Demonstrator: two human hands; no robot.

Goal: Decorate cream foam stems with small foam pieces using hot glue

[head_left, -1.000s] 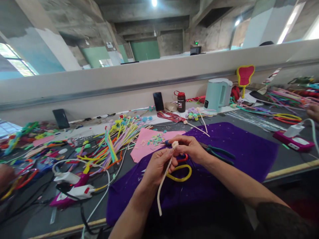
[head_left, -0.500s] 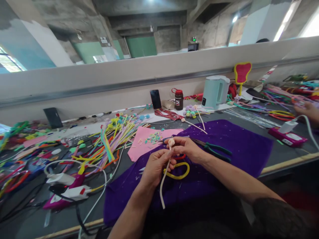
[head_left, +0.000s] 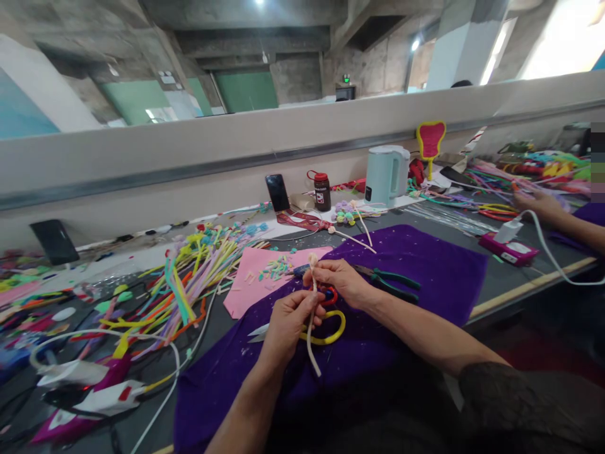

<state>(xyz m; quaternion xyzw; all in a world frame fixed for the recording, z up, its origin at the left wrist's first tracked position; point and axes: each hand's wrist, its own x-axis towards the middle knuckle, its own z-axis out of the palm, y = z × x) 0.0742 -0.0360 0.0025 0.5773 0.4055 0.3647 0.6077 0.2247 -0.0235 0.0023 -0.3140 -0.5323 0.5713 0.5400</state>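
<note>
My left hand [head_left: 293,318] pinches a cream pipe cleaner [head_left: 312,353] along its length, and its free end hangs below. Just above, my right hand [head_left: 338,280] is closed on the same pipe cleaner, close under its curled, knobby top [head_left: 312,258]. Beneath my hands lie scissors [head_left: 336,329] with yellow and red handles, their blades showing at the left. Dark green-handled pliers [head_left: 394,284] rest to the right on a purple cloth [head_left: 444,271]. Small cut pieces [head_left: 277,268] in pastel colours lie on a pink sheet [head_left: 241,290].
Many coloured pipe cleaners [head_left: 189,277] are heaped at the left. Power strips [head_left: 85,403] with cables lie at the front left, another [head_left: 513,251] at the right. A phone [head_left: 277,192], a bottle [head_left: 322,192] and a kettle [head_left: 385,175] stand behind. A co-worker's hand [head_left: 541,208] is at the right.
The view has shifted, so the table's things sit further left. My left hand has slid lower along the pipe cleaner, away from my right hand, and the knobby top stands more upright.
</note>
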